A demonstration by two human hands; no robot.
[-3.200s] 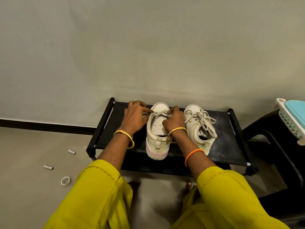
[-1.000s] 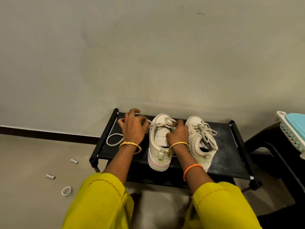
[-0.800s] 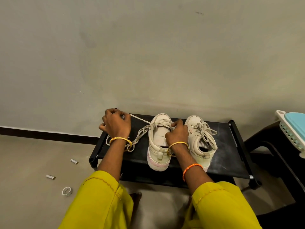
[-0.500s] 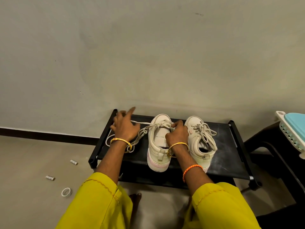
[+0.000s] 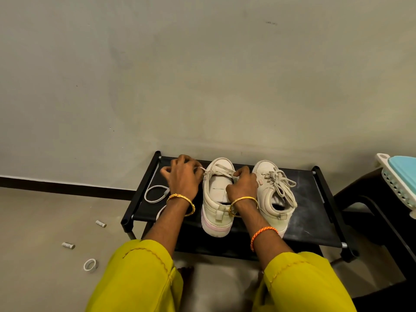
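On the black rack (image 5: pixel 315 210) the shoe (image 5: pixel 216 212) stands toe to the wall, its long axis running away from the person, between both hands. The right hand (image 5: pixel 244 184) grips its right edge. The left hand (image 5: pixel 183 179), just left of the toe, has its fingers (image 5: pixel 166 171) curled, pinching the lace (image 5: pixel 221 171) end, so the pull goes leftward. Knuckles hide both pinch points.

Cream sneaker (image 5: pixel 216 199) upright on black rack (image 5: pixel 315 221), toe toward wall; lace (image 5: pixel 155 202) mostly unthreaded, loose loop lying left.

Yellow-green sleeves (image 5: pixel 135 278); gold bangles (image 5: pixel 245 199); orange wrist thread (image 5: pixel 263 232).
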